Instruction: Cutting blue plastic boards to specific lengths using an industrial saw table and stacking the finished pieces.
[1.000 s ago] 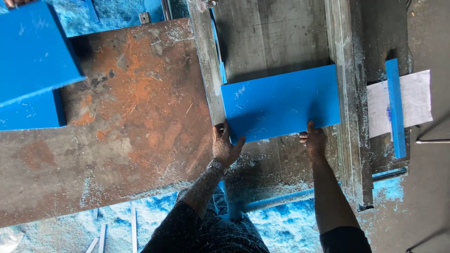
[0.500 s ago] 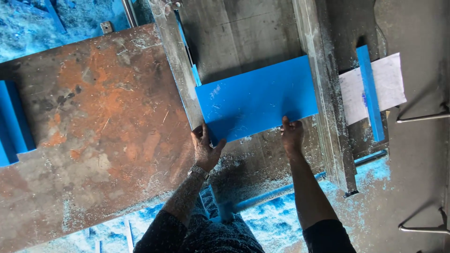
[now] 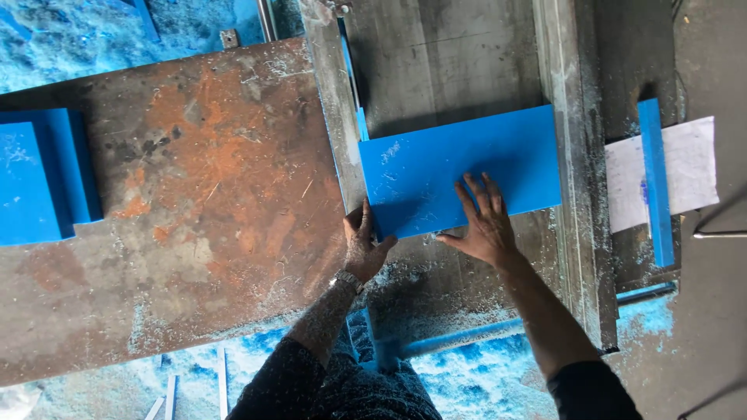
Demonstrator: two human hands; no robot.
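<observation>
A person's right hand (image 3: pixel 484 222) lies flat on a blue plastic panel (image 3: pixel 459 167), fingers (image 3: pixel 471 194) spread wide and pointing toward 12 o'clock, palm over the panel's near edge. The left hand (image 3: pixel 362 247) curls its fingers narrowly around the panel's lower left corner, thumb at the near edge. The single panel rests on the grey, dust-strewn tabletop (image 3: pixel 443 70), its left edge against a narrow metal rail (image 3: pixel 331 109) and its right edge meeting a pale guide rail (image 3: pixel 572 179) at 3 o'clock. Bare grey surface opens beyond the panel toward 12 o'clock. At 9 o'clock a rusted steel plate (image 3: pixel 194 202) lies well apart from both hands, carrying two stacked blue blocks (image 3: pixel 43 175) at its far left edge. At 3 o'clock, beyond the guide rail, one thin blue strip (image 3: pixel 655 179) lies across one white sheet (image 3: pixel 685 167). Blue shavings (image 3: pixel 467 373) cover the floor toward 6 o'clock.
</observation>
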